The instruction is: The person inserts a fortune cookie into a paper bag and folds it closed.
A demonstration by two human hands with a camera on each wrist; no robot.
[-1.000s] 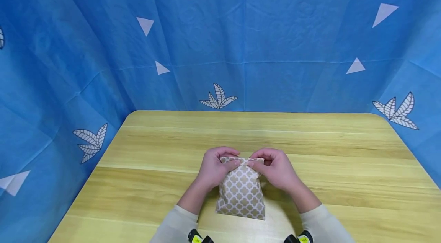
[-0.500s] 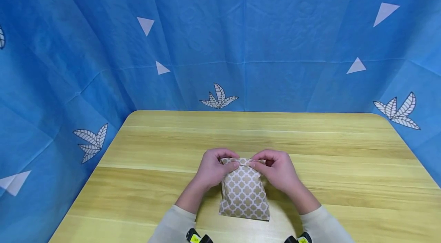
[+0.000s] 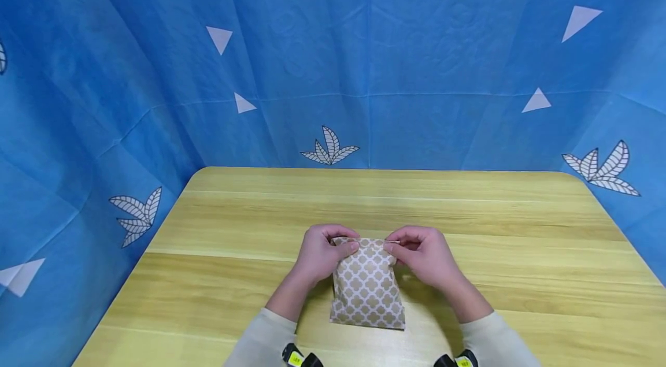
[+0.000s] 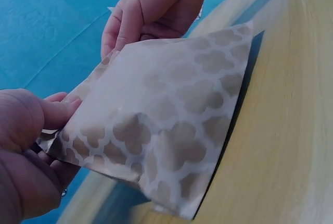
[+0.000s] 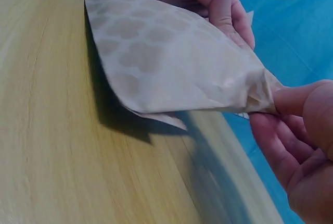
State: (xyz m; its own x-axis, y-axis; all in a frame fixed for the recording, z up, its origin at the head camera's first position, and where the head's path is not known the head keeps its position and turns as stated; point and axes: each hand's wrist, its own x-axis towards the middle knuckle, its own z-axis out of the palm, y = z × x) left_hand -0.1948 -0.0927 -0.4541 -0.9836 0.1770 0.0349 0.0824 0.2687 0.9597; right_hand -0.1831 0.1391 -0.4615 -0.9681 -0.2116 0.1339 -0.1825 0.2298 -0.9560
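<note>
A paper bag with a tan and white quatrefoil pattern is held up at its far edge, its bottom edge toward the person. The left hand pinches the top edge at the left corner, thumb on the near face and fingers behind. At the right corner, the right hand pinches the same edge in a like way. In the left wrist view the bag slants over the table, and in the right wrist view its side bulges slightly. What is inside it is hidden.
A light wooden table spreads under the hands. Blue curtain cloth with white triangles and leaf prints hangs behind the table and along its left and right sides.
The right hand has shifted slightly right along the bag's top edge, so the gap between the two thumbs is wider. The bag's lower end has swung a little to the right.
</note>
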